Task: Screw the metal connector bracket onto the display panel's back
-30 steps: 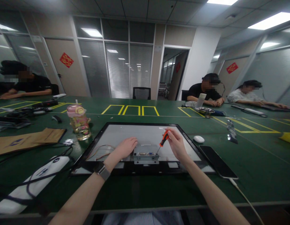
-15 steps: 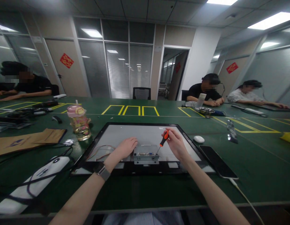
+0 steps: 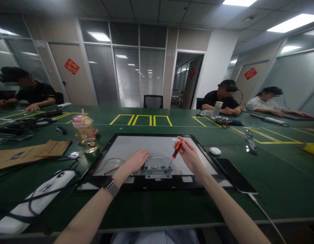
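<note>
A monitor panel [image 3: 157, 144] with a black frame lies face down on the green table in front of me. Near its front edge is a small metal connector module [image 3: 158, 167]. My right hand [image 3: 189, 156] is closed around an orange-handled screwdriver [image 3: 175, 153], whose tip touches the module's right side. My left hand [image 3: 136, 160] rests on the panel with fingers curled against the module's left edge; a watch sits on that wrist. Thin coloured wires [image 3: 109, 164] run across the panel to the left.
A pink-lidded bottle [image 3: 85, 133] stands left of the panel, beside a brown envelope [image 3: 27, 152]. A white pouch with black cables [image 3: 37, 200] lies front left. A phone [image 3: 235, 175] on a cable and a white mouse [image 3: 215, 150] lie to the right. Three people sit at the table's far sides.
My right hand has shifted its fingers slightly on the screwdriver handle, which stays at the module. The person at the far left has moved a hand on the table.
</note>
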Motion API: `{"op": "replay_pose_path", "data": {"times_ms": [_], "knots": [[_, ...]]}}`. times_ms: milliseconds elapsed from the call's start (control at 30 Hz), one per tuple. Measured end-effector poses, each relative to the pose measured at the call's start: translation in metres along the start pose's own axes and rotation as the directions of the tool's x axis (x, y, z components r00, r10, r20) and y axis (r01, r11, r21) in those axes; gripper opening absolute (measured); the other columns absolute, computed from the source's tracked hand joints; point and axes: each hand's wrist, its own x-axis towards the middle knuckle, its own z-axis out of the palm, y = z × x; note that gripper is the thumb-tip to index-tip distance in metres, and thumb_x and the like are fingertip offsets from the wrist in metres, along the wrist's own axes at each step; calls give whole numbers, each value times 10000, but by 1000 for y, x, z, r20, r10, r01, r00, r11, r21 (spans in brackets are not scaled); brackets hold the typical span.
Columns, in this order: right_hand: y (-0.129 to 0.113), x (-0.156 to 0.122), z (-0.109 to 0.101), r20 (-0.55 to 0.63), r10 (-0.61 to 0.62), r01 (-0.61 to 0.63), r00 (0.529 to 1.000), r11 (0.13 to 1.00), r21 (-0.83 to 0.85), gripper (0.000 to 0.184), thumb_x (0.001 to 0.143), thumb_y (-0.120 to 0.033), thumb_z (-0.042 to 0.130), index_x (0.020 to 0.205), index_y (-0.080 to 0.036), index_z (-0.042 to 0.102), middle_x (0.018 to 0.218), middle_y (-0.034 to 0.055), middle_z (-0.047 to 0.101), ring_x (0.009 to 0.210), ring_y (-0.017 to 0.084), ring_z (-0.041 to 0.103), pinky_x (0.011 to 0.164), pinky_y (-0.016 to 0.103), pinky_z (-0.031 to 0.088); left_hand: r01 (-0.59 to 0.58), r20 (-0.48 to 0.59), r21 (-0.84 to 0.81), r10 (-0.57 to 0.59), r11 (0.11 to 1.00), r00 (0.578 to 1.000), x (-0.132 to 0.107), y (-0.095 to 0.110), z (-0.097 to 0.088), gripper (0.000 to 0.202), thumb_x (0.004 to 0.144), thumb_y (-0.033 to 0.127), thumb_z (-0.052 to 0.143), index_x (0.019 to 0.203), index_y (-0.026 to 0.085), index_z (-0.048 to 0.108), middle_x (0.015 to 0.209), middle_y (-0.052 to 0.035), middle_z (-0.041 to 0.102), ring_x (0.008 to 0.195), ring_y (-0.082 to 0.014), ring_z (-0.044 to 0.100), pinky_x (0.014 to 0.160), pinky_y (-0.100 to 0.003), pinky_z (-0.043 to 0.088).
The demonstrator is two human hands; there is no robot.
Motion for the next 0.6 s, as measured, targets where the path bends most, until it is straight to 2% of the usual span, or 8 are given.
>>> {"op": "replay_pose_path", "data": {"times_ms": [133, 300, 433, 600], "knots": [[-1, 0, 2, 26, 7, -7, 1000, 1000, 16, 218, 786, -359, 599, 949, -229, 664, 878, 43, 662, 874, 195, 602, 932, 424, 392, 1, -8, -16, -1, 1000, 1000, 0, 0, 0, 424, 952, 324, 215, 1200, 134, 501, 1299, -105, 491, 1206, -188, 434, 1024, -345, 299], [4, 2, -2, -24, -47, 45, 999, 997, -64, 151, 762, -334, 633, 880, -250, 677, 813, 2, 627, 802, 156, 570, 925, 396, 400, -9, -4, -11, 9, 1000, 1000, 0, 0, 1, 420, 953, 313, 214, 1188, 129, 509, 1282, -107, 507, 1201, -194, 440, 1019, -349, 305], [4, 1, -2, -6, -57, 56, 998, 995, -85, 222, 780, -338, 609, 978, -251, 659, 826, 10, 640, 832, 167, 581, 912, 399, 399, 4, -13, 3, -4, 1000, 1000, 0, 1, 0, 412, 952, 313, 227, 1188, 134, 513, 1286, -94, 506, 1192, -183, 448, 1028, -318, 295], [0, -1, 2, 31, -75, 78, 997, 991, -112, 256, 807, -367, 563, 1018, -243, 639, 901, 47, 676, 877, 204, 613, 900, 417, 402, -19, -7, 4, 19, 1000, 1000, -1, 1, 0, 419, 952, 302, 219, 1191, 117, 509, 1277, -111, 511, 1200, -192, 439, 1017, -344, 309]]}}
